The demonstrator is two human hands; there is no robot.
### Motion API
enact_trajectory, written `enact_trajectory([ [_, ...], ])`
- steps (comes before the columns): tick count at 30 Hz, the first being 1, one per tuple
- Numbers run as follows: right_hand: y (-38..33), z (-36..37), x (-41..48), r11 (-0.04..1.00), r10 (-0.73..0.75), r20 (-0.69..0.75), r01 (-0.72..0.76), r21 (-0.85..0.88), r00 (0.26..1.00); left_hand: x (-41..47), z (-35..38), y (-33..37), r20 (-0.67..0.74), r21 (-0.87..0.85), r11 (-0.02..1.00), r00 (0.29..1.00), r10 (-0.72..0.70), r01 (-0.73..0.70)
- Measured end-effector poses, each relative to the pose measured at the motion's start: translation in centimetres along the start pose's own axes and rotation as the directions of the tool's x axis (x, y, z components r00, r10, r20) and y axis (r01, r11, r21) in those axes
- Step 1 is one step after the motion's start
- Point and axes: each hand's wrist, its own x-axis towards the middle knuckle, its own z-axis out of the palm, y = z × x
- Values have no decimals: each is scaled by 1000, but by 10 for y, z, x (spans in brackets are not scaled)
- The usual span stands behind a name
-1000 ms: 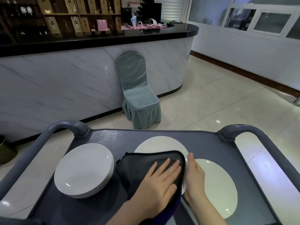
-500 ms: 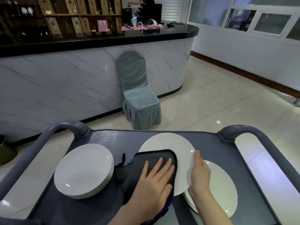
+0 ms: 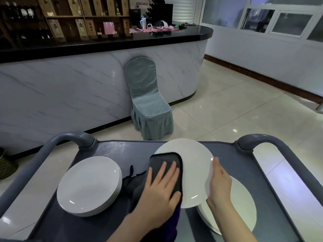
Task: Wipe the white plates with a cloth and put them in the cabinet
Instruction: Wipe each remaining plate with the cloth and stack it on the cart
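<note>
Wipe step: cloth being pressed on plate by flat left hand; rim being gripped by right hand. Next, likely: sweep across bare face.

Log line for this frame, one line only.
wiping | left hand flat on cloth, on plate | right hand grips plate rim | plate tilted

One cloth; one raised plate; two plate stacks; one chair; one cart.
</note>
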Motion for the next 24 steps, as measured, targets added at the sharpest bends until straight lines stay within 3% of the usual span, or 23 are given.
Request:
enact_trajectory([
  [4,23,7,-11,999,30,44,-29,-34,999,1,19,24,-29,-75,987,990,138,-140],
  [9,32,9,-23,999,28,144,-22,-38,989,42,7,2,3,-32,999,1000,-17,17],
  [12,19,4,-17,994,-26,186,45,-100,982,56,-9,-22,-85,-71,995,994,-75,69],
  [14,8,0,-14,977,-116,245,155,-146,963,58,-17,-33,-186,-163,984,978,-98,68],
  [16,-4,-4,-13,944,-205,326,274,-185,923,57,-26,-41,-219,-422,904,961,-171,65],
  [19,-14,-8,-13,885,-228,432,371,-281,873,59,-40,-50,-80,-712,689,959,-272,136],
  [24,-23,-3,-13,786,-244,609,522,-332,754,68,-52,-50,30,-622,771,988,-154,139],
])
